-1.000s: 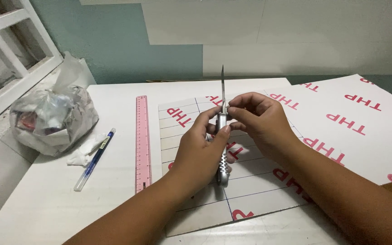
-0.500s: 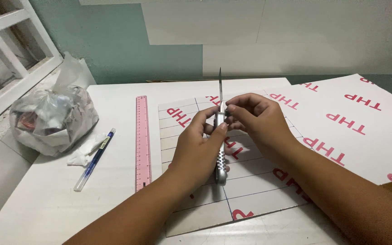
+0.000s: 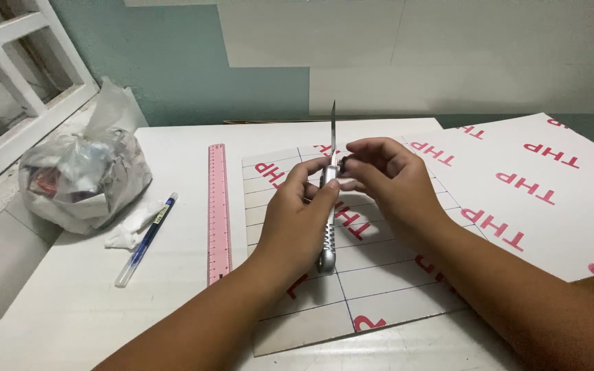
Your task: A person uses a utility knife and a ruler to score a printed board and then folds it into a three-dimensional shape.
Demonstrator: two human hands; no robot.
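My left hand (image 3: 302,216) grips a silver utility knife (image 3: 327,237) by its handle, held above a white board (image 3: 379,275) ruled with a blue grid and red letters. The knife's long blade (image 3: 333,130) sticks out, pointing away from me. My right hand (image 3: 390,178) pinches the knife near the base of the blade, fingertips meeting the left thumb there. Part of the handle is hidden under my left palm.
A pink ruler (image 3: 218,209) lies left of the board, a blue pen (image 3: 147,237) and a crumpled white scrap (image 3: 128,227) further left. A knotted plastic bag (image 3: 84,172) of rubbish sits by a white window frame (image 3: 15,89). Larger lettered sheets (image 3: 544,185) lie to the right.
The knife and both hands have shifted very slightly; my right fingers have adjusted their pinch near the blade's base. Nothing else moved.
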